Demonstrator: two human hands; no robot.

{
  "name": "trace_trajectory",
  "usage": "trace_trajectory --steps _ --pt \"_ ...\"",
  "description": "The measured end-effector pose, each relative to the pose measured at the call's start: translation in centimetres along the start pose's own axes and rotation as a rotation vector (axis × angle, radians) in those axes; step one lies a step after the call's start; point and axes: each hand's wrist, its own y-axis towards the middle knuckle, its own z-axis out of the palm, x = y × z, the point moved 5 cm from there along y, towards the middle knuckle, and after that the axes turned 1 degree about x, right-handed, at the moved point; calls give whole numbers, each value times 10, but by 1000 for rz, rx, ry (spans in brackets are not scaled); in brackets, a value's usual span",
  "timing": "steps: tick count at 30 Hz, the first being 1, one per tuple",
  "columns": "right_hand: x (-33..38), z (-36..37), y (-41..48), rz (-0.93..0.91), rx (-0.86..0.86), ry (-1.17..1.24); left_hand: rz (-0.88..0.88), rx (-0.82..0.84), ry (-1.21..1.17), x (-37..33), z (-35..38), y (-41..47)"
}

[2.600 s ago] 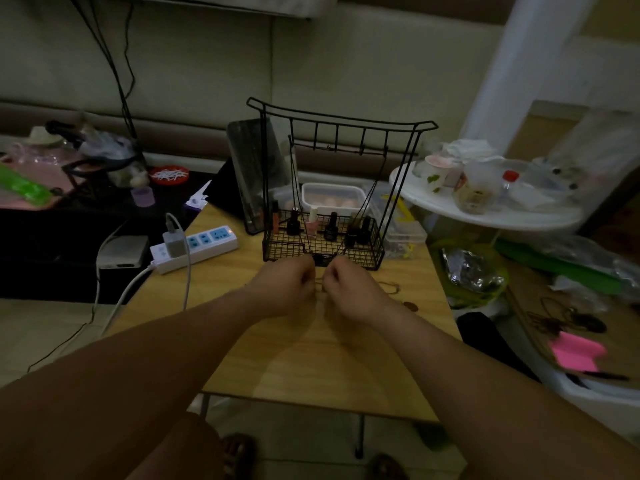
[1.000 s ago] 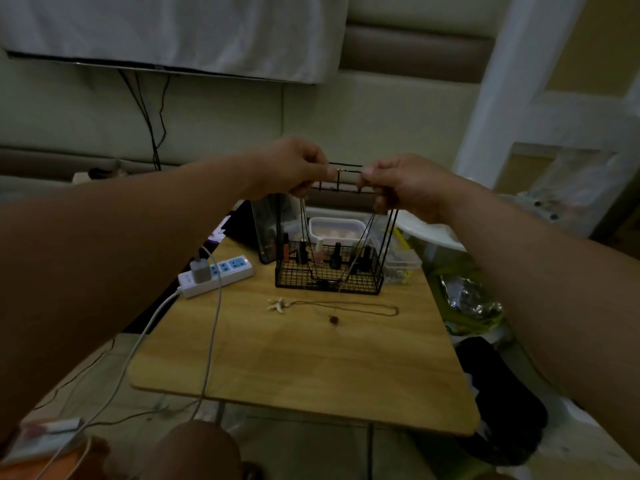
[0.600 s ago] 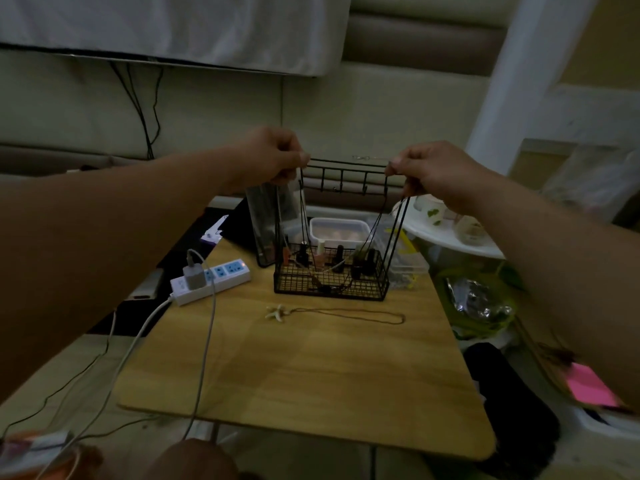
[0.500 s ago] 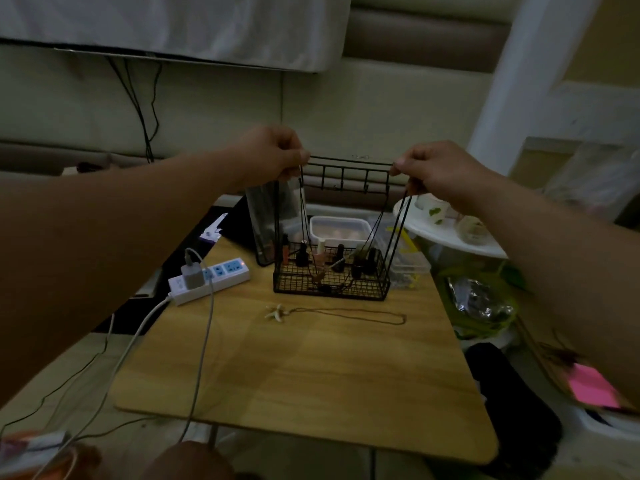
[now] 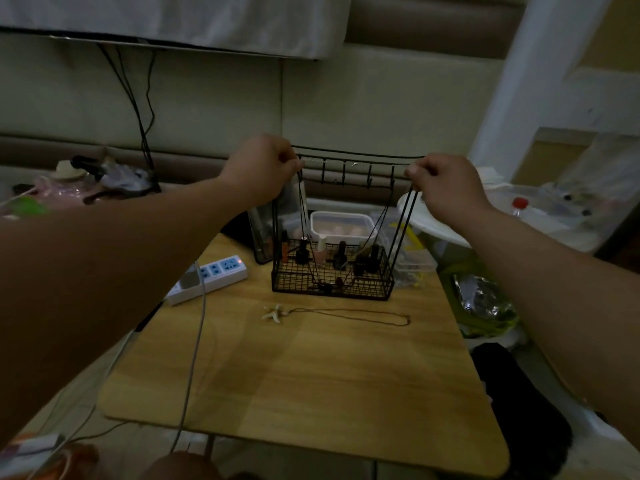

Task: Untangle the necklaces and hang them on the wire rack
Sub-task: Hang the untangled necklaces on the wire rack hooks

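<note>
Since a second ago you have drawn your left hand (image 5: 263, 168) and right hand (image 5: 446, 181) apart along the wire rack's (image 5: 360, 156) top bar, each pinching the dark cord necklace (image 5: 327, 287), which hangs toward the basket, while the starfish necklace (image 5: 346, 312) lies on the table (image 5: 346, 375).

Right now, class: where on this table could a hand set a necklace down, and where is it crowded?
Free: the broad tabletop between the starfish necklace, the white cable and the near edge. Crowded: the back, with wire rack and power strip.
</note>
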Motion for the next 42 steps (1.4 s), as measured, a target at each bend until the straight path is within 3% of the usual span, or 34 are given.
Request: trace_trajectory --steps 12,20,26,28,33,37,42 --pt "-14 16 -2 20 -49 -22 -14 -36 43 11 9 -1" --pt "-42 54 -23 60 85 -96 -64 77 114 27 37 -8" --pt "-55 72 -76 160 -33 -74 -125 -20 23 37 52 -62" --pt "-53 93 -100 122 73 -87 -99 88 51 39 74 -87" --pt "-42 159 -143 -105 514 -242 -123 563 347 55 129 -129" --pt "-41 185 -147 -162 652 -389 -133 654 413 64 145 -137" --pt "-41 195 -140 -163 705 -479 -27 617 501 58 149 -137"
